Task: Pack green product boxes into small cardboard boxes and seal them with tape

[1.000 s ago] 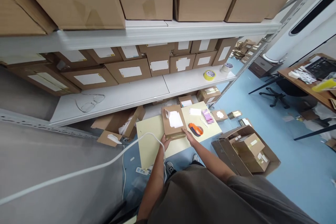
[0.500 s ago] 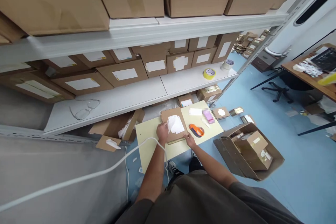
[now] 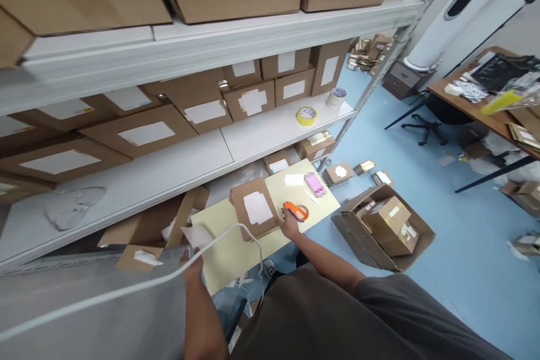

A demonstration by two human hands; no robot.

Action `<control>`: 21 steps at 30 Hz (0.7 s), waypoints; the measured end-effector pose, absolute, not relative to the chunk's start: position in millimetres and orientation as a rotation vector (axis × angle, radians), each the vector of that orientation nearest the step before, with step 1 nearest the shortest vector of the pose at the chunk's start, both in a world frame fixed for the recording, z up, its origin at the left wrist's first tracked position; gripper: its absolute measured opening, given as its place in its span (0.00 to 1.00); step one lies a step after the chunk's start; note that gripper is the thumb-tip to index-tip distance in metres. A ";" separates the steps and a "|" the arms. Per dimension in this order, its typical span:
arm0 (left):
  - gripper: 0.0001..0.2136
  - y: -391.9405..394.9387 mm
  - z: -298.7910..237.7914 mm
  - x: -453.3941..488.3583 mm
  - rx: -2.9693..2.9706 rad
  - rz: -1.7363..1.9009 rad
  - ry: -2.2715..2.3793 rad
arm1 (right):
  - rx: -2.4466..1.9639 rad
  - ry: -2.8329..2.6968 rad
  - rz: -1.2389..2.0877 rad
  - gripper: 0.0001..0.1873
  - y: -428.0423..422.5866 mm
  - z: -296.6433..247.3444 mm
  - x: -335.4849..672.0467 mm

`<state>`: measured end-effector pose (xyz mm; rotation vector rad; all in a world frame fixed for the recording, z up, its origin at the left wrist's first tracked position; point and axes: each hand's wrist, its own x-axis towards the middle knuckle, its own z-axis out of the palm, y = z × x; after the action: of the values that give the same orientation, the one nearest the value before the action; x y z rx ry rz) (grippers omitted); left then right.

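Observation:
A flat brown box (image 3: 240, 202) with a white label (image 3: 257, 209) lies on a cream board (image 3: 236, 247) low in front of me. My left hand (image 3: 192, 261) has swung out to the left of the board and pinches a white sheet of paper (image 3: 196, 234). My right hand (image 3: 290, 229) rests at the box's near right corner, fingers spread, touching the orange tape dispenser (image 3: 296, 211). A white slip (image 3: 293, 180) and a pink item (image 3: 315, 184) lie further back on the board.
White shelving (image 3: 270, 132) holds labelled cartons and a yellow tape roll (image 3: 306, 115). An open carton (image 3: 382, 225) of boxes stands on the blue floor to the right. A white cable (image 3: 126, 287) crosses in front of me. An opened box (image 3: 160, 230) lies left; a desk (image 3: 485, 107) stands far right.
My left hand has left the box and moved left and nearer to me, carrying a white sheet peeled from the label. My right hand shifted toward the orange dispenser. My view turned left.

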<state>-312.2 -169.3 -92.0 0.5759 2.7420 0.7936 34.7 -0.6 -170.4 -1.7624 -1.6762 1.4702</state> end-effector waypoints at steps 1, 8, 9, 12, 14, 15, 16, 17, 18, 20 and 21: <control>0.24 -163.5 -95.8 -304.4 0.450 0.767 2.767 | -1.768 -1.687 1.410 0.34 12.9 -168.0 42.4; 0.44 -56.2 -106.6 -189.3 0.668 0.886 2.449 | -1.925 -1.759 1.188 0.31 129.5 -161.9 89.2; 0.50 -44.2 -108.6 -176.8 0.681 0.831 2.397 | -1.944 -1.807 1.197 0.31 144.2 -165.1 90.9; 0.53 -32.7 -119.0 -158.7 0.607 0.687 2.405 | -1.969 -1.970 1.212 0.33 181.4 -181.0 89.1; 0.51 -42.8 -128.9 -158.7 0.543 0.644 2.449 | -1.937 -2.090 1.199 0.37 200.6 -195.2 84.2; 0.51 -51.0 -134.1 -160.4 0.507 0.636 2.480 | -1.910 -2.154 1.199 0.39 208.3 -202.6 81.2; 0.52 -60.1 -139.2 -162.6 0.469 0.632 2.515 | -1.882 -2.218 1.209 0.41 214.2 -210.0 78.1; 0.52 -69.2 -143.8 -164.9 0.430 0.631 2.548 | -1.862 -2.279 1.223 0.42 218.2 -217.0 75.1; 0.53 -77.7 -147.8 -167.3 0.398 0.633 2.572 | -1.849 -2.336 1.231 0.42 220.1 -223.4 72.3; 0.53 -91.0 -153.3 -172.0 0.374 0.648 2.587 | -1.822 -2.441 1.222 0.41 217.5 -233.8 68.2; 0.53 -95.3 -154.9 -174.4 0.383 0.661 2.581 | -1.794 -2.489 1.211 0.40 213.6 -237.4 67.1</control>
<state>-174.4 -95.3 -154.9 0.3834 2.5807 0.6612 67.1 213.6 -237.4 -1.7941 -2.4890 1.2110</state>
